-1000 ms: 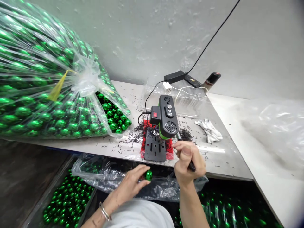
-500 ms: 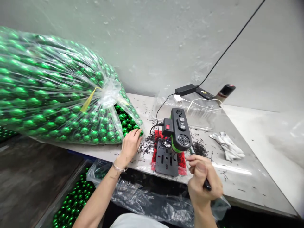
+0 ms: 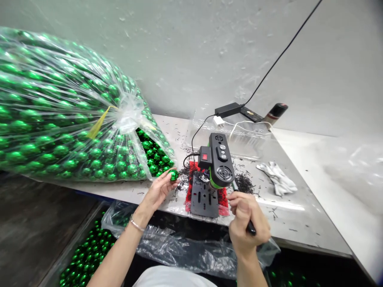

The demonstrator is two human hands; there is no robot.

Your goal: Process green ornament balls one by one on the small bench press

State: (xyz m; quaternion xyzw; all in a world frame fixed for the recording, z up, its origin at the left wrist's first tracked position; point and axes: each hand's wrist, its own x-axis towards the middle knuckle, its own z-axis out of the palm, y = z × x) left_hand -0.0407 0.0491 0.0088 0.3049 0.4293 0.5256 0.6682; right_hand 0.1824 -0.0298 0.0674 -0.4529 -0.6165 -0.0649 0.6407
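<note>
A shiny green ball (image 3: 173,175) is pinched between the fingertips of my left hand (image 3: 158,190), just outside the torn opening of a large clear plastic bag (image 3: 129,113) packed with similar balls. My right hand (image 3: 249,220) is closed around the black-ended lever (image 3: 251,228) on the right side of a small bench drill press (image 3: 222,159). Its head is black with a red switch, above a slotted black base plate (image 3: 204,203). The tool under the head is mostly hidden. Red material (image 3: 188,199) lies under the base.
Black shavings (image 3: 243,183) are scattered around the press. White gloves (image 3: 277,177) lie to the right. Behind are a black power adapter (image 3: 229,109), white cable and plastic tray. Below the table's front edge sits a plastic-lined container of green balls (image 3: 86,255).
My left hand has come away from the bag's opening with a green ball in its fingertips. My right hand stays on the lever. The whole view has shifted slightly.
</note>
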